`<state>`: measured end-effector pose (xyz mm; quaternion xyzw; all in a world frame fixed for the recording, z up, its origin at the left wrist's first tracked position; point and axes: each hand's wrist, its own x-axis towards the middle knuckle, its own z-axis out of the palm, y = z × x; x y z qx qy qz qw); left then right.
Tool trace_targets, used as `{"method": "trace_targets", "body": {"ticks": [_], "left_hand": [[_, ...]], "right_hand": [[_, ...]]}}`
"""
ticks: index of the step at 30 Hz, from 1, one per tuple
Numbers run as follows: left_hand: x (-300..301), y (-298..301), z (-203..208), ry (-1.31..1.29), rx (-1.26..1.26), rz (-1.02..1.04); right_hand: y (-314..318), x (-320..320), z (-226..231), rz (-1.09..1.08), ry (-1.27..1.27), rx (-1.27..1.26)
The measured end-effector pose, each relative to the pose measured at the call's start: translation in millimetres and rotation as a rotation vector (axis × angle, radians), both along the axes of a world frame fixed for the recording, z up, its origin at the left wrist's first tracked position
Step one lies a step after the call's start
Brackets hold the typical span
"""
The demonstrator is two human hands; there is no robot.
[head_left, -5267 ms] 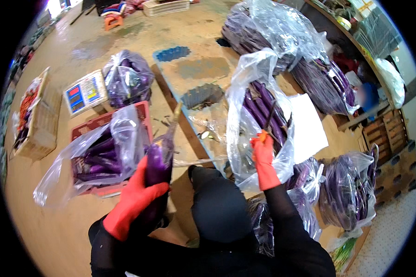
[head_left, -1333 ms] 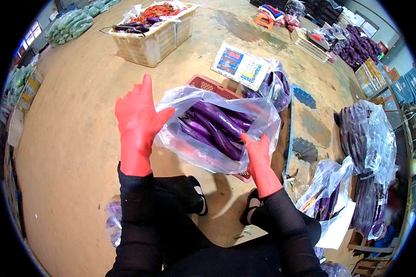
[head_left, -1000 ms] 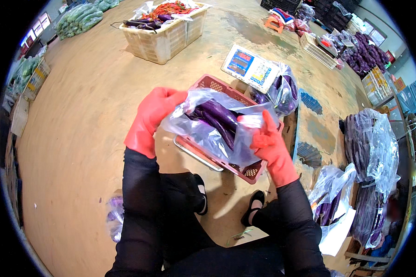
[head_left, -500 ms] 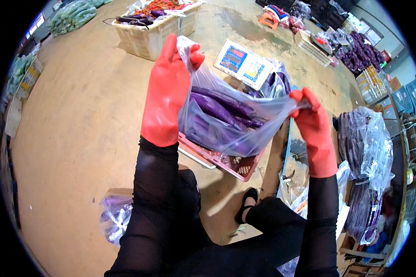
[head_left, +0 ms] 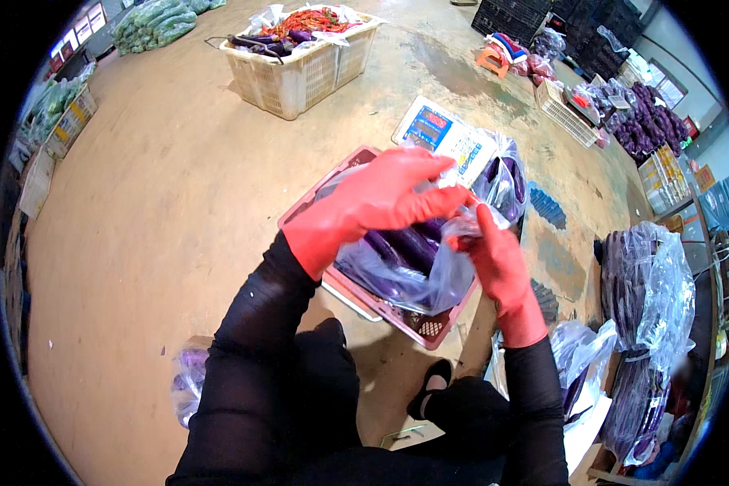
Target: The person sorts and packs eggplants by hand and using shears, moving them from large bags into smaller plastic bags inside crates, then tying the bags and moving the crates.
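Observation:
My two hands wear red rubber gloves and are close together over a clear plastic bag [head_left: 441,283] of long purple eggplants [head_left: 413,246]. The bag sits in a pinkish-red plastic basket [head_left: 428,330], its mouth bunched between my hands. My left hand [head_left: 373,198] reaches across the top from the left, with bag film between its thumb and fingers. On the right, my right hand [head_left: 496,263] pinches the gathered film near the left fingertips. Part of the bag and the far basket side are hidden under my left hand.
Beyond the basket stands a digital scale [head_left: 437,134], with another bag of eggplants [head_left: 506,174] beside it. A cream crate [head_left: 292,85] holds eggplants and red chilies. Bagged eggplants [head_left: 636,324] are stacked at right. Another bag [head_left: 188,381] lies left of my legs.
My hands, spread wide with the bag mouth stretched between them, have come together and lower. The bag mouth is now gathered, and the bag rests lower in the basket.

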<state>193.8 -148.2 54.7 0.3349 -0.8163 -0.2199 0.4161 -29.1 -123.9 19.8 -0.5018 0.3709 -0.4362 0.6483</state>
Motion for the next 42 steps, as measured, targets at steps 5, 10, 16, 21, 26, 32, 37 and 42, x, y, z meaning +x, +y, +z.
{"method": "trace_targets", "body": {"ticks": [5,10,16,21,26,32,37,42], "left_hand": [[-19.3,-20.0,-13.2,-0.153,-0.091,-0.007],[-6.2,-31.1,-63.9,-0.044,-0.14,0.035],[-26.8,-71.3,-147.2,0.059,0.134,-0.147],[-5.9,-61.5,-142.8,0.667,1.014,-0.274],[-35.6,-62.3,-175.4,0.65,1.079,-0.372],[-1.8,-54.5,-149.0,0.478,1.065,-0.661],[-26.0,-45.8,-143.7,0.695,1.066,-0.294],[-24.6,-48.3,-142.7,0.592,1.145,-0.409]], "right_hand": [[-2.6,45.3,-0.8,-0.26,0.132,0.243],[-7.8,30.5,20.7,-0.313,0.396,0.172],[-26.4,17.6,41.9,-0.172,0.778,0.168],[-33.8,22.9,60.1,0.621,2.002,-0.762],[-54.9,82.1,29.7,0.389,1.603,-1.581],[-113.6,91.2,2.7,0.462,1.8,-0.777],[-117.3,86.3,0.6,0.5,1.598,-0.613],[-120.8,23.8,-12.3,0.696,0.789,0.104]]}}
